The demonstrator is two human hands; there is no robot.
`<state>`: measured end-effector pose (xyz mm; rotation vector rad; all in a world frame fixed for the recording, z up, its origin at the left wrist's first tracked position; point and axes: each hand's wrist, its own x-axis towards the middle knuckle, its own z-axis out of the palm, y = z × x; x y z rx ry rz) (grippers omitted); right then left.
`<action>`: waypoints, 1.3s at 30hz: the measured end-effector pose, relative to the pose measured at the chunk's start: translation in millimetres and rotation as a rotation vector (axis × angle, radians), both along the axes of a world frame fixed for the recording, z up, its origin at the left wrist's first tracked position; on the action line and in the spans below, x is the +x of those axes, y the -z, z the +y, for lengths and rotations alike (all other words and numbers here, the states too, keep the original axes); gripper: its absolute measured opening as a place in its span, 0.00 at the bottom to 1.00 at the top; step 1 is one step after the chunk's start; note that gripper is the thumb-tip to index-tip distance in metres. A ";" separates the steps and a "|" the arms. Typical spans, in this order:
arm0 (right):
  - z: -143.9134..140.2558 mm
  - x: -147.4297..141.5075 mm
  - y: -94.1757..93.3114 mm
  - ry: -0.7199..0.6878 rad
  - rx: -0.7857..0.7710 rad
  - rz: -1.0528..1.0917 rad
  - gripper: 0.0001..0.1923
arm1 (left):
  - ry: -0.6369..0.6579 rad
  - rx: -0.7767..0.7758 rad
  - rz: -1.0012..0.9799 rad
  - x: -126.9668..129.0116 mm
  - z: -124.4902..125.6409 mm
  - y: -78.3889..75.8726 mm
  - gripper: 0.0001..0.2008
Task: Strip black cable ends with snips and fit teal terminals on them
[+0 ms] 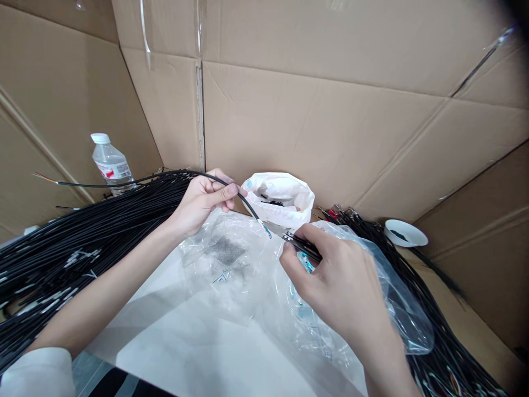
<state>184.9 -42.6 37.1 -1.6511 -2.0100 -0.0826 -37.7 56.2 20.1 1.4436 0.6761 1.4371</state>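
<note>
My left hand [210, 196] pinches a black cable [248, 205] a short way behind its stripped end. Light, shiny wire strands show at that end, pointing down to the right. The cable's other end reaches far left, where thin coloured wires stick out. In my right hand [334, 270] is a pair of small thread snips [295, 240] with black handles. Their blades point left and lie close to the stripped end; whether they touch it I cannot tell. Under both hands lies a clear plastic bag [243, 292] with some dark bits in it.
Black cables [103, 226] are heaped at the left, and another bundle [430, 309] runs down the right. A white bag [303, 193] with black scraps stands at the back. Nearby are a water bottle [111, 162] and a white bowl [417, 236]. Cardboard walls [309, 127] enclose the table.
</note>
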 end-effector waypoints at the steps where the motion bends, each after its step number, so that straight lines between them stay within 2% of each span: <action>1: 0.7 -0.3 0.5 -0.005 0.000 0.008 0.12 | -0.003 -0.004 0.006 0.3 -0.2 -0.1 0.17; 10: 7.1 -1.8 7.3 -0.086 0.006 0.149 0.13 | -0.010 -0.041 -0.049 1.8 0.2 1.4 0.18; 16: 10.5 -5.0 10.4 -0.092 0.020 0.266 0.14 | -0.052 -0.040 -0.073 1.5 1.3 4.1 0.18; 24: 12.0 -3.7 15.4 -0.068 0.055 0.242 0.14 | -0.070 -0.009 -0.065 3.8 0.6 6.8 0.17; 31: 13.6 -1.8 11.4 -0.088 -0.031 0.235 0.15 | -0.077 0.002 -0.058 5.6 0.0 6.4 0.18; 36: 10.7 3.0 7.0 -0.116 -0.040 0.200 0.15 | -0.039 0.018 -0.065 5.1 -1.7 3.2 0.20; 39: 8.6 6.3 3.1 -0.169 -0.096 0.179 0.17 | -0.017 0.045 -0.022 2.5 -2.1 1.1 0.21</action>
